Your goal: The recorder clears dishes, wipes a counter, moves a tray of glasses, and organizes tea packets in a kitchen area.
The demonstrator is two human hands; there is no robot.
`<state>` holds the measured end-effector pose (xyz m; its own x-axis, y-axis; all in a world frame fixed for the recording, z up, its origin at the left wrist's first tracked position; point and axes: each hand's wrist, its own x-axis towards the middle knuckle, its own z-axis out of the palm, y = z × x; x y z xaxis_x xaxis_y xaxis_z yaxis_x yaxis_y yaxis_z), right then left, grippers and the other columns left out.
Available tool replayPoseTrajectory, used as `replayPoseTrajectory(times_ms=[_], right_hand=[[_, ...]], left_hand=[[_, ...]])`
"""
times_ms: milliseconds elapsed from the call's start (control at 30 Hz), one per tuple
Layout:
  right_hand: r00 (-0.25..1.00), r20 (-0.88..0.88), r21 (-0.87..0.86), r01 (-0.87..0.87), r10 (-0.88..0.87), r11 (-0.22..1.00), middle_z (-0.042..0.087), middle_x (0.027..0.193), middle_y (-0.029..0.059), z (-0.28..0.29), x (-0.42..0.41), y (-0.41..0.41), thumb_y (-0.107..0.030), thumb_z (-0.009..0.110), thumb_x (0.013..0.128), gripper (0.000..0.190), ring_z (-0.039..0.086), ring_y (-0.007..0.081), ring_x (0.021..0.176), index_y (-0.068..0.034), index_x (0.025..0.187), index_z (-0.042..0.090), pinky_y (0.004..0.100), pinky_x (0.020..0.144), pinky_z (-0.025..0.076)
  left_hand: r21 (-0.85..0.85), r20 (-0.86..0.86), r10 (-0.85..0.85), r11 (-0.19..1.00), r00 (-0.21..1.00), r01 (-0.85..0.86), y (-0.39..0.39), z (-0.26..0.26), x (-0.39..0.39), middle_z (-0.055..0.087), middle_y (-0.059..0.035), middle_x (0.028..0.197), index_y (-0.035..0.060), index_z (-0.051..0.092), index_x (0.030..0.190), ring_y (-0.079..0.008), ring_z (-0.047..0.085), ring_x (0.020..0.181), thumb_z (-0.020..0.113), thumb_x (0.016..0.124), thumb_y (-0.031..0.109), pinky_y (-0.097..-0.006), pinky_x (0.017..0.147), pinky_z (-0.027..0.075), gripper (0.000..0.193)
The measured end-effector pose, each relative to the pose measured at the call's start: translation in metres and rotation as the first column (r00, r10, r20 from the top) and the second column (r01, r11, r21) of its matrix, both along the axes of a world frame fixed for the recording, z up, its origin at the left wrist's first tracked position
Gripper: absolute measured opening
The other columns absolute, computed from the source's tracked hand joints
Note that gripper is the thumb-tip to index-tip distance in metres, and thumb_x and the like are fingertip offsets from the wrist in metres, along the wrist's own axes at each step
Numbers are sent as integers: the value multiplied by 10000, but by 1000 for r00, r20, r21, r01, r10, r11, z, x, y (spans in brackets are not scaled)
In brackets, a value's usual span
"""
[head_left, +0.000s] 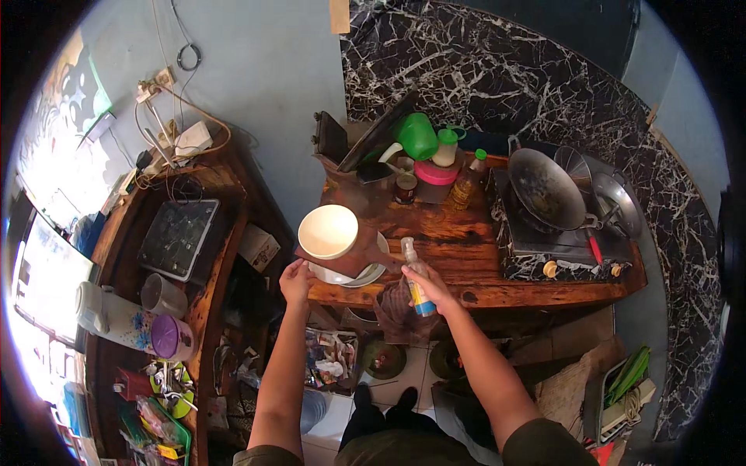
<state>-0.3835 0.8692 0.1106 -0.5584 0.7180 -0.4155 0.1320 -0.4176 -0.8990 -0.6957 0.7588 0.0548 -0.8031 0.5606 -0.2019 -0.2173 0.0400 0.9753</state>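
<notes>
My right hand (pixel 430 286) is closed around a clear spray bottle (pixel 418 285) with a blue and yellow label, upright beside the front edge of the wooden counter. With its fingertips, my left hand (pixel 296 281) is at the left corner of a dark brown board (pixel 366 247); whether it grips the board or only touches it, I cannot tell. A cream bowl (pixel 328 231) rests on the board's left part. Under the board lies a white plate (pixel 379 278), partly covered. A dark checked cloth (pixel 396 311) hangs at the counter's edge, just below the bottle.
A wok (pixel 539 186) sits on the stove (pixel 559 244) at right, a metal lid (pixel 622 204) beside it. Along the counter's back stand an oil bottle (pixel 464 185), a pink-lidded container (pixel 436 173), a dark jar (pixel 405 188) and a green jug (pixel 417 136). A thermos (pixel 119 317) stands on the left shelf.
</notes>
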Motion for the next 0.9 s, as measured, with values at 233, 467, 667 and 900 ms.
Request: replayPoseTrajectory(times_ms=[233,467,667,900], right_hand=[[992,72,3,102,-102,995,551,968,46,-5,-14,-17,-473,745,806,613,610,174,798,-90,1223,512,332,523,564],[997,25,29,66,-67,997,558,982,53,-12,-33,-30,-462,763,794,618,617,171,815,-96,1224,512,335,531,567],[987,47,-50,158,-156,986,583,1104,126,-18,-20,-64,-544,787,731,841,652,220,850,-56,1322,439,349,595,585],[971,-7,-125,234,-237,964,579,1031,90,-18,-42,-113,-498,764,782,720,644,199,795,-73,1278,460,342,579,577]], left_hand=[[-140,-339,-12,989,941,-37,18,-9,-28,671,-76,970,-16,609,1139,-139,639,813,696,884,182,-254,687,509,335],[31,-192,-110,993,975,118,22,-24,-88,671,-54,1016,26,644,1144,-138,616,912,614,944,222,-284,752,497,282],[-100,-60,-252,964,966,246,52,25,-59,677,-89,1085,18,647,1158,-175,622,862,489,982,302,-301,769,485,370],[-55,55,-433,898,900,436,77,19,-81,658,-91,1178,9,615,1226,-184,605,884,449,992,311,-329,777,475,417]])
